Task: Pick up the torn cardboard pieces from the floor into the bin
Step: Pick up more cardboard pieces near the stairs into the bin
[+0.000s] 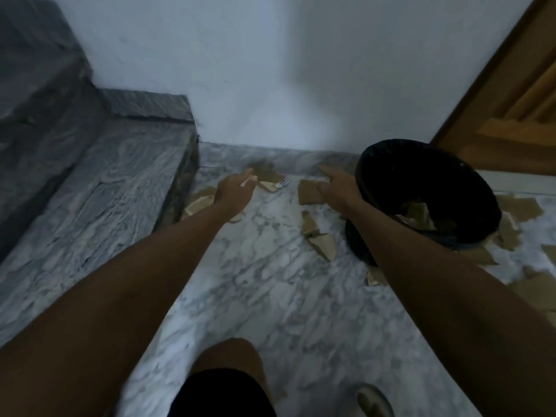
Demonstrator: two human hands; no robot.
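Observation:
Torn brown cardboard pieces lie scattered on the marble floor [270, 296]: some by the wall [270, 176], some beside the step [198, 203], a few in the middle [323, 243], and more right of the bin [523, 207]. The black bin [469, 188] stands tilted at the right, with cardboard scraps [418, 215] inside. My left hand [233, 191] reaches toward the wall pieces and pinches a thin pale scrap [249, 180]. My right hand [338, 189] is just left of the bin's rim, holding a brown cardboard piece [310, 192] with its index finger stretched out.
A grey marble step [90, 206] rises on the left and a white wall [270, 85] closes the far side. A wooden door [517, 100] stands at the right. My knee [228, 371] and a shoe [373, 401] are at the bottom edge.

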